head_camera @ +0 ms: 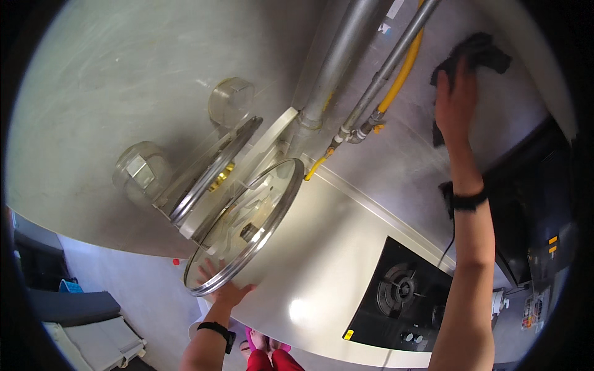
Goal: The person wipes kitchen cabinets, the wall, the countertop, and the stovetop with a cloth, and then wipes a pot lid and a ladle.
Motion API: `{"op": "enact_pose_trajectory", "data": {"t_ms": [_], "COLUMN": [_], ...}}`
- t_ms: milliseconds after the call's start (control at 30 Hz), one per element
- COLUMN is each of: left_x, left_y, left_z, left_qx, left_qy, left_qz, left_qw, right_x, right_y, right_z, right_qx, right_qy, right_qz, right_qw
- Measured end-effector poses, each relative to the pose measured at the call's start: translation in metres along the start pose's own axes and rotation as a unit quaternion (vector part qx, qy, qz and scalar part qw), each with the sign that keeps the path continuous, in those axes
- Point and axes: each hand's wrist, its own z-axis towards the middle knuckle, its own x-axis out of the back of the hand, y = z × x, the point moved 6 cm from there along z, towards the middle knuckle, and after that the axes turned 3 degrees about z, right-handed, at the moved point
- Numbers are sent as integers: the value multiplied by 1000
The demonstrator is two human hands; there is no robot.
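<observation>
My right hand (457, 109) presses a dark cloth (473, 53) flat against the grey tiled wall, to the right of the pipes. My left hand (225, 287) rests with fingers spread at the front edge of the pale countertop (320, 278), partly seen through a glass pot lid (283, 204). That lid stands tilted in a wall-mounted rack (274, 127). A second metal-rimmed lid (241, 143) leans behind it in the rack.
Metal pipes (343, 51) and a yellow gas hose (403, 74) run along the wall corner. A black gas hob (399, 297) is set in the counter. Dark range hood (519, 195) is at right. Clear round holders (144, 174) are on the left wall.
</observation>
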Motion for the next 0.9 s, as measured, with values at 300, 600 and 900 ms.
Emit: {"op": "enact_pose_trajectory", "data": {"t_ms": [300,600,900], "left_x": [0,-2,9], "left_y": [-5,1,1], "left_z": [-7,-5,-6], "left_qx": [1,16,6], "left_qy": [3,-7,-3], "left_qz": [-26,-11,-9], "left_qw": [1000,1000,1000], "right_x": [-121,-109,-140], "right_y": [-46,-35,-53], "right_z": [-137,-183,-184], "right_qx": [209,488,255], "right_qy": [-318,-395,-314], "right_qz": [-72,-46,-54], "right_qw": [922,777,913]}}
